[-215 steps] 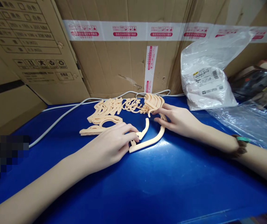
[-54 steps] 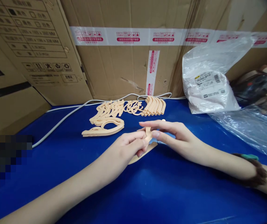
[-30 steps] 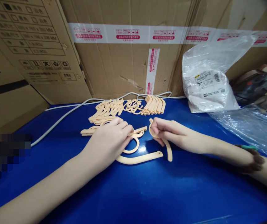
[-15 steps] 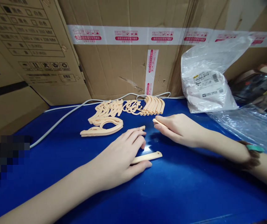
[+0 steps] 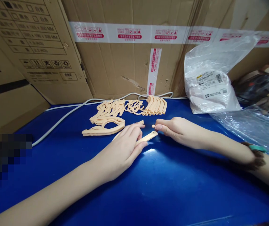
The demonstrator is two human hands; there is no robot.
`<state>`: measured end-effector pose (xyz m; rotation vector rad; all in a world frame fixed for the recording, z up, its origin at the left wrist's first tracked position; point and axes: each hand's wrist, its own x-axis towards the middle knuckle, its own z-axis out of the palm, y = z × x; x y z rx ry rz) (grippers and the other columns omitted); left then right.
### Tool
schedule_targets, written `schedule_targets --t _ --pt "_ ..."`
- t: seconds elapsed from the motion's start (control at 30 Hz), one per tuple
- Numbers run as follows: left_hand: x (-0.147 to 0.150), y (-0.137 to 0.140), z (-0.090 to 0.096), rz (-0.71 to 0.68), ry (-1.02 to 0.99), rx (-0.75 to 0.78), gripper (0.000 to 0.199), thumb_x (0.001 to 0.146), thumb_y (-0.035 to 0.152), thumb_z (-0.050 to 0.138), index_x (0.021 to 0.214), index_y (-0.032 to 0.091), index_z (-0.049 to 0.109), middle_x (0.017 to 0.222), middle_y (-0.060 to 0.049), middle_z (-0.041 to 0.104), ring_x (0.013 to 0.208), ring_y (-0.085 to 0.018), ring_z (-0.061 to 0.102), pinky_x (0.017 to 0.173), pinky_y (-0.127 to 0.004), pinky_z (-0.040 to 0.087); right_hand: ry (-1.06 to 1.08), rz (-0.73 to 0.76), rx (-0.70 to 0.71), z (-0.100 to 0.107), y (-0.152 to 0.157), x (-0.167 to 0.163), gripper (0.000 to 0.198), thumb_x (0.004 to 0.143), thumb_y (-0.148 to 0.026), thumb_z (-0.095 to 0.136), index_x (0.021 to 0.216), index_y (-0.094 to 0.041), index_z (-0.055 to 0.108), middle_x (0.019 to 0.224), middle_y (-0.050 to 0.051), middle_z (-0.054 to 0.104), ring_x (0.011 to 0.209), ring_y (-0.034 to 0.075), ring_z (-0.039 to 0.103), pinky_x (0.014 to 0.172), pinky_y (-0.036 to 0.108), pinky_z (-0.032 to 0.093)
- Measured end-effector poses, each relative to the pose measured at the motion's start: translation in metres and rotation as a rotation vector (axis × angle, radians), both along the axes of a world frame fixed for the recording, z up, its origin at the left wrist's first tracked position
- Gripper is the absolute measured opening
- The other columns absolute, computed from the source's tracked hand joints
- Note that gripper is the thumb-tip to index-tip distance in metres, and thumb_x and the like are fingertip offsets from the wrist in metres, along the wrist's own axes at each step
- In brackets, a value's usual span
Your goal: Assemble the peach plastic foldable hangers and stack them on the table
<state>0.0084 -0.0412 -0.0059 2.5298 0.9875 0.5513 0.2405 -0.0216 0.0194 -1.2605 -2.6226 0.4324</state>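
Observation:
My left hand (image 5: 126, 147) is closed around a beige plastic hanger piece (image 5: 149, 137); its holed end sticks out to the right between thumb and fingers. Beyond those fingertips shows another beige end (image 5: 141, 122); whether it belongs to the same piece I cannot tell. Just across from it, my right hand (image 5: 178, 130) pinches a small beige part, mostly hidden, with only its tip (image 5: 153, 126) showing. A narrow gap separates the two held parts. Left of my left hand lie stacked folded hangers (image 5: 103, 133).
Behind the hands lie wavy hanger arms (image 5: 110, 108), hooks (image 5: 134, 107) and curved hanger arms (image 5: 156, 105) on the blue table (image 5: 148, 194). A white cable (image 5: 61, 121) runs along the cardboard boxes (image 5: 125, 62). At right stand a filled plastic bag (image 5: 212, 91) and clear plastic film (image 5: 254, 128).
My left hand has lifted and tilted its hanger piece, bringing the holed end up toward my right hand. The right hand has turned slightly, so less of its part shows.

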Motion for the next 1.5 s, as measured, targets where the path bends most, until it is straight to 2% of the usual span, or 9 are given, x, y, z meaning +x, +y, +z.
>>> schedule_targets --t 0.23,0.37,0.5,0.63,0.77,1.07,1.5 --pt "0.001 -0.002 0.001 0.013 -0.029 -0.024 0.017 0.101 0.032 0.031 0.091 0.022 0.041 0.126 -0.009 0.051 0.137 -0.019 0.031 0.107 -0.04 0.033 0.063 0.103 -0.066 -0.001 0.0 0.001 0.041 0.102 -0.042 0.025 0.081 -0.018 0.051 0.063 -0.003 0.047 0.056 0.01 0.043 0.059 0.025 0.03" --pt "0.001 -0.001 0.0 0.018 -0.046 -0.036 0.013 0.101 0.032 0.034 0.097 0.022 0.042 0.127 -0.008 0.051 0.136 -0.017 0.033 0.105 -0.037 0.036 0.075 0.164 -0.046 -0.002 0.002 0.002 0.039 0.101 -0.043 0.031 0.08 -0.017 0.052 0.062 -0.004 0.046 0.053 0.009 0.042 0.055 0.023 0.028" --pt "0.002 -0.001 -0.001 -0.013 0.01 0.027 0.018 0.101 0.029 0.032 0.105 0.02 0.047 0.135 -0.009 0.048 0.136 -0.018 0.033 0.11 -0.038 0.033 0.084 0.212 0.016 -0.003 0.001 0.002 0.038 0.1 -0.043 0.035 0.079 -0.017 0.052 0.059 -0.005 0.044 0.049 0.007 0.04 0.052 0.023 0.026" --pt "0.002 -0.001 -0.002 -0.052 0.082 0.119 0.028 0.102 0.028 0.028 0.113 0.017 0.051 0.14 -0.01 0.046 0.136 -0.018 0.033 0.113 -0.039 0.029 0.066 0.246 0.08 -0.005 0.0 0.002 0.039 0.101 -0.041 0.032 0.08 -0.016 0.053 0.063 -0.002 0.052 0.054 0.009 0.047 0.055 0.023 0.029" --pt "0.001 0.0 -0.003 -0.057 0.107 0.148 0.031 0.102 0.028 0.026 0.118 0.016 0.051 0.14 -0.01 0.045 0.137 -0.018 0.033 0.114 -0.039 0.029 0.002 0.261 0.23 -0.008 0.0 0.005 0.04 0.101 -0.04 0.031 0.082 -0.016 0.056 0.067 0.001 0.057 0.054 0.01 0.049 0.054 0.023 0.03" --pt "0.002 0.0 -0.001 -0.059 0.135 0.167 0.033 0.102 0.028 0.025 0.112 0.016 0.054 0.142 -0.01 0.045 0.138 -0.017 0.031 0.115 -0.039 0.028 -0.153 0.266 0.476 -0.012 0.0 0.007 0.044 0.102 -0.04 0.026 0.088 -0.016 0.061 0.073 0.002 0.062 0.056 0.011 0.054 0.052 0.025 0.029" --pt "0.0 0.002 -0.002 -0.096 0.189 0.139 0.033 0.102 0.027 0.026 0.114 0.016 0.055 0.142 -0.01 0.045 0.139 -0.018 0.03 0.116 -0.041 0.028 -0.184 0.278 0.571 -0.015 -0.001 0.007 0.045 0.1 -0.044 0.032 0.078 -0.017 0.06 0.063 0.0 0.056 0.051 0.01 0.049 0.048 0.027 0.023"
